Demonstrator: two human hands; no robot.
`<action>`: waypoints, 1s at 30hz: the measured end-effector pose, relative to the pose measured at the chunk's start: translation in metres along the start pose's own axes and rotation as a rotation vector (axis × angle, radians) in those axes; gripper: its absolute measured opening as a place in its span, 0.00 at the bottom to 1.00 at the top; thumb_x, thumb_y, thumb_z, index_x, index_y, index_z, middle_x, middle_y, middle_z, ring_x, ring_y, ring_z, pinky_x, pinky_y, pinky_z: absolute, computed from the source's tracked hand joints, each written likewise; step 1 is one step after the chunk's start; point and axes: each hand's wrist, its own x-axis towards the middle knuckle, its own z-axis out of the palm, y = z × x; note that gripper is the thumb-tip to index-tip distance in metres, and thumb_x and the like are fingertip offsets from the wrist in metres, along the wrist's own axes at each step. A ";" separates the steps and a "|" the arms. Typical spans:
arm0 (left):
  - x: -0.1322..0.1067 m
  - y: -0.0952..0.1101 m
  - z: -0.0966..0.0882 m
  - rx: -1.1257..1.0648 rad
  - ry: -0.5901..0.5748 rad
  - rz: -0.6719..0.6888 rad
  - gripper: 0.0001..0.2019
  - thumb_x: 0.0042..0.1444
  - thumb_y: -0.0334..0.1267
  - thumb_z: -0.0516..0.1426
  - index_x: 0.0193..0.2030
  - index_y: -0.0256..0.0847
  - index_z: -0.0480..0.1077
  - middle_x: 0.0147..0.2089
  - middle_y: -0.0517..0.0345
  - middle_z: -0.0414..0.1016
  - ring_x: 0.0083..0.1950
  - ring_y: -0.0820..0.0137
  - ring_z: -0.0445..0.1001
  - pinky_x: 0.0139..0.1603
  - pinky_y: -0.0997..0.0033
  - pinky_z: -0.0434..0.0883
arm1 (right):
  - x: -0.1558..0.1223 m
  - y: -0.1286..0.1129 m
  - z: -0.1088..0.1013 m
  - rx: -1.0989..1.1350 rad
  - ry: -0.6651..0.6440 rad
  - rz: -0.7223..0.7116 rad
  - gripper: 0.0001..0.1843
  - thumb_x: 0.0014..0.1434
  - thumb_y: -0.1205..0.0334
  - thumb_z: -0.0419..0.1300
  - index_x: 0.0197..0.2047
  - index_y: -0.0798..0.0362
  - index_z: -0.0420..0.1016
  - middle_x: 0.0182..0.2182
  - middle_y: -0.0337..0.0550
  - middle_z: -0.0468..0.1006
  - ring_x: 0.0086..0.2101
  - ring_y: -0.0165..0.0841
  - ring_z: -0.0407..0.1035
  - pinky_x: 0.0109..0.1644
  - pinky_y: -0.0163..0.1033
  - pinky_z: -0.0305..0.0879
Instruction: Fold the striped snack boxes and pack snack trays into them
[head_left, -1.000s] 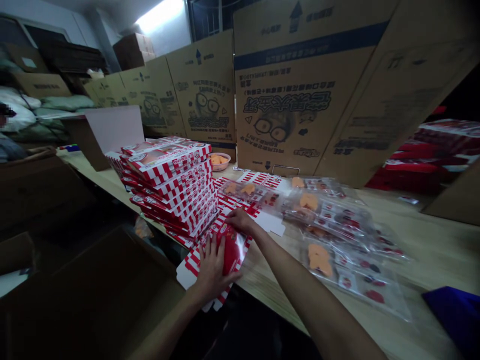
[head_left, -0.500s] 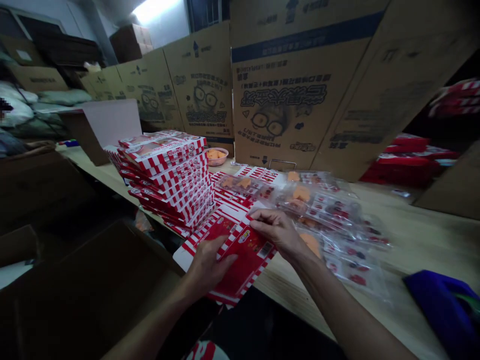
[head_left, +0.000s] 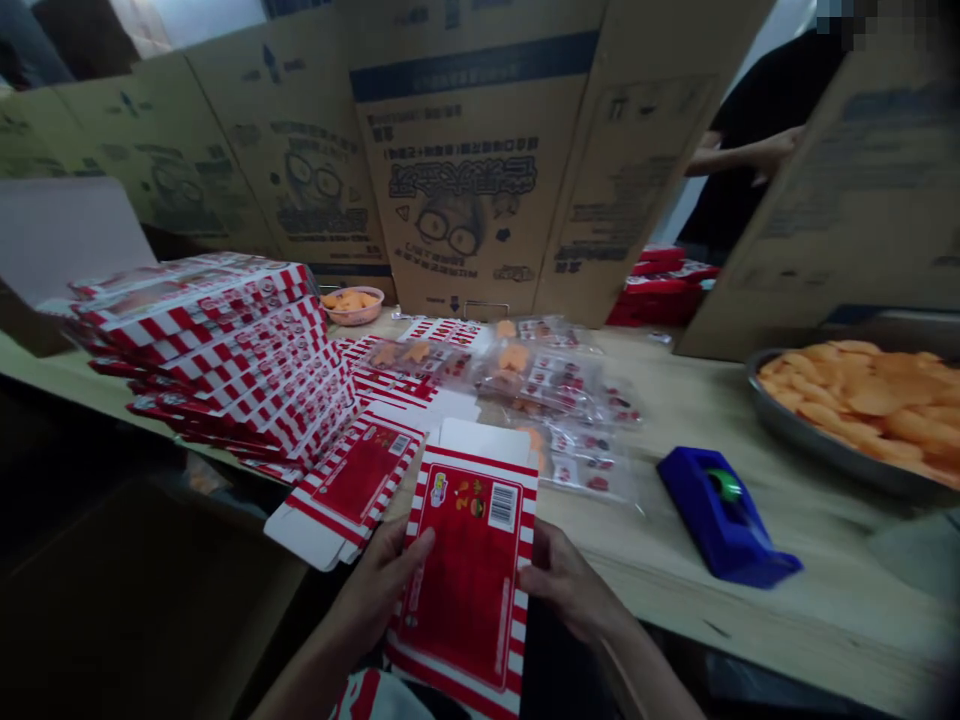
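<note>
The left hand (head_left: 379,580) and right hand (head_left: 562,585) are closed on opposite long edges of a flat red-and-white printed carton blank (head_left: 469,570), supporting it from both sides so that its barcode panel is facing up, held over the near edge of the wooden table (head_left: 817,600). A second blank (head_left: 345,490) is lying just beside it, next to the stacked printed boxes (head_left: 225,350), while clear printed packets (head_left: 540,390) are lying beyond and a blue tape dispenser (head_left: 720,515) is sitting within reach on the right.
</note>
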 end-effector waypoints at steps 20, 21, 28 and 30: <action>-0.008 -0.053 0.006 0.041 -0.109 0.101 0.29 0.54 0.41 0.61 0.63 0.44 0.61 0.59 0.50 0.70 0.59 0.59 0.69 0.56 0.61 0.69 | -0.050 0.039 -0.026 -0.366 0.526 -0.251 0.25 0.52 0.58 0.65 0.54 0.48 0.68 0.40 0.44 0.77 0.38 0.34 0.72 0.43 0.39 0.72; -0.004 -0.053 0.007 0.040 -0.076 0.167 0.30 0.54 0.40 0.60 0.64 0.45 0.59 0.62 0.50 0.67 0.61 0.59 0.66 0.59 0.61 0.66 | -0.053 0.041 -0.026 -0.410 0.525 -0.241 0.25 0.53 0.57 0.64 0.54 0.48 0.70 0.42 0.45 0.77 0.39 0.34 0.72 0.44 0.40 0.71; 0.006 -0.051 0.012 -0.028 -0.067 0.221 0.41 0.53 0.40 0.61 0.70 0.47 0.44 0.61 0.46 0.68 0.57 0.58 0.70 0.57 0.56 0.68 | -0.055 0.041 -0.027 -0.544 0.530 -0.273 0.20 0.56 0.55 0.61 0.51 0.48 0.75 0.45 0.46 0.77 0.41 0.36 0.72 0.45 0.39 0.71; 0.004 -0.052 0.013 -0.031 -0.069 0.237 0.41 0.53 0.40 0.61 0.69 0.46 0.45 0.59 0.45 0.69 0.56 0.59 0.71 0.56 0.58 0.68 | -0.054 0.043 -0.028 -0.531 0.551 -0.265 0.19 0.55 0.54 0.61 0.50 0.49 0.76 0.44 0.46 0.77 0.41 0.36 0.72 0.44 0.39 0.71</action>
